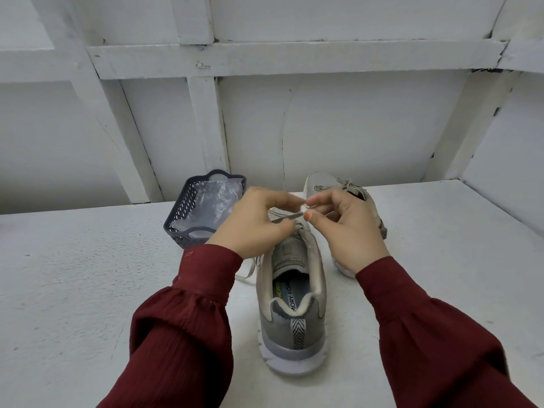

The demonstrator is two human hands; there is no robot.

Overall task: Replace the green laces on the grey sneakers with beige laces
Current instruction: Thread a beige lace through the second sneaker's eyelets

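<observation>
Lace (287,218) in tight pinch of left hand (253,223) and right hand (348,228) fingers (319,198), over sneaker (291,307)

Near sneaker (290,293) insole: "MORY FOAM", partly hidden.

Grey sneakers: two, near sneaker (290,328), far sneaker (321,181). Beige laces: two, near lace (247,270), far lace (351,187). Hands: two, left hand (253,225), right hand (347,228). Slotted basket (182,210): one. Clear plastic bag (215,201): one.
</observation>
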